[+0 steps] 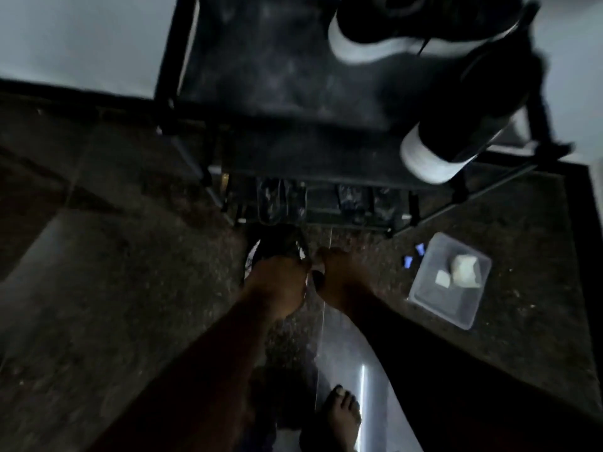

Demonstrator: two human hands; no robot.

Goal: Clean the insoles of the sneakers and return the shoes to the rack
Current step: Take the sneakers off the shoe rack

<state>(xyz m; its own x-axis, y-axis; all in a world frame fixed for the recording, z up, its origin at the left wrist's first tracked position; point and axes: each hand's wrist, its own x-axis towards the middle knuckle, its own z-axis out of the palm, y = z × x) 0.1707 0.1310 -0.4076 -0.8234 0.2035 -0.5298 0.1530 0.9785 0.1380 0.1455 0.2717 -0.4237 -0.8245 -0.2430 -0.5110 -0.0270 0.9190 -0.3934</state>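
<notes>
Both the left hand (277,283) and right hand (342,278) curled around a dark, pale-soled sneaker (277,244) down by the floor (130,288), just before the black shoe rack (261,76). It probably handled light and soft-sided, so the firmer heel and collar seemed the best places to hold it.

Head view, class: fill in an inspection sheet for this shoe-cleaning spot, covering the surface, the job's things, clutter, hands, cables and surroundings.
Surface: speckled stone floor, dimly lit, with a shiny streak.
Job's things: dark sneaker on the floor in front of the shoe rack; a black white-soled sneaker and its mate on the top shelf; clear tub holding white pieces, on the floor at right.
Clutter: small blue bits beside the tub.
Hands: left hand and right hand both appear to grip the dark sneaker.
Cables: nothing seen.
Surroundings: pale wall behind the rack; a bare foot nearest the camera.
</notes>
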